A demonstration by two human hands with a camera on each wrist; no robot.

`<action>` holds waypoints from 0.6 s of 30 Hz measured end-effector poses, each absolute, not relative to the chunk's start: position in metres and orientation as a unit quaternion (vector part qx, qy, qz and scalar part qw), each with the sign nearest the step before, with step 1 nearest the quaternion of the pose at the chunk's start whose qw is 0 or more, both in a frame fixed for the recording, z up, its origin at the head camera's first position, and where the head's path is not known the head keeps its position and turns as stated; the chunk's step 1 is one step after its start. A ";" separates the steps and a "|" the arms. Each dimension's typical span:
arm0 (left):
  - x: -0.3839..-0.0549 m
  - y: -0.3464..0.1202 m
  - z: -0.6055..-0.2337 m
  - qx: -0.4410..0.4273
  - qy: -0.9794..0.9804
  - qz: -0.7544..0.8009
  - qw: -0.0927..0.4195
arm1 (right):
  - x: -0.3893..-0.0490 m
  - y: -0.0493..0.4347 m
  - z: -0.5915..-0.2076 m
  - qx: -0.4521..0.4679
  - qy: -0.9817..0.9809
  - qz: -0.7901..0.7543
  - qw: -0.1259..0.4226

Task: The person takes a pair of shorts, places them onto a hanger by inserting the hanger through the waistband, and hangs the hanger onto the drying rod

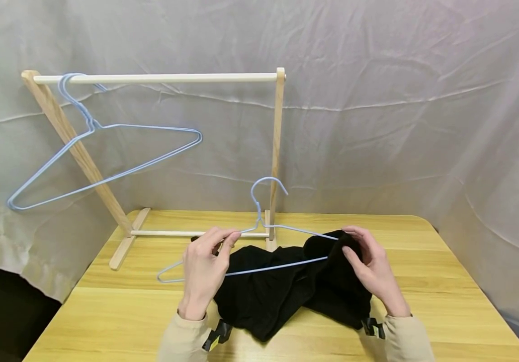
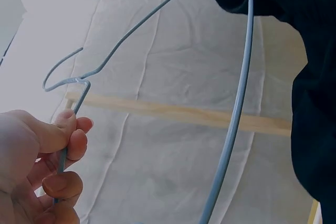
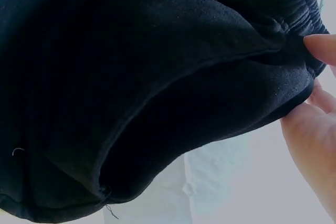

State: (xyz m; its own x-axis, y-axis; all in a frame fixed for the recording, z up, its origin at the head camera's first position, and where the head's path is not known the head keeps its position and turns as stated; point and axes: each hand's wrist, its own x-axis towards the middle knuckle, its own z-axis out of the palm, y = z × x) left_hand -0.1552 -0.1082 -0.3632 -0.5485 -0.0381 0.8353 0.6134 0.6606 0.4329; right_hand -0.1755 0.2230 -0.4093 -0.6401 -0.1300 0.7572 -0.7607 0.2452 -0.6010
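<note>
A light blue wire hanger (image 1: pixel 275 265) is held above the table with its hook up. My left hand (image 1: pixel 207 261) grips the wire of its left shoulder, and in the left wrist view the thumb and curled fingers (image 2: pixel 63 182) close round that wire. Over the hanger's right end lies a black garment (image 1: pixel 264 296), which hides the right corner. My right hand (image 1: pixel 372 264) pinches the garment's edge there, thumb in front. The right wrist view shows a gathered, elastic-looking edge of the black cloth (image 3: pixel 173 40) by the right thumb. The rest of the garment hangs bunched toward the table.
Behind, a wooden rack (image 1: pixel 277 146) stands on the yellow wood-grain table (image 1: pixel 422 281). Light blue hangers (image 1: pixel 151 163) overlap at the left of its top rail (image 1: pixel 173 78). A grey curtain (image 1: pixel 377 125) covers the back and sides.
</note>
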 end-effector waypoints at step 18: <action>-0.154 -0.100 -0.367 -0.191 -0.807 -0.351 0.435 | -0.172 0.224 -0.406 0.282 -0.747 0.531 0.283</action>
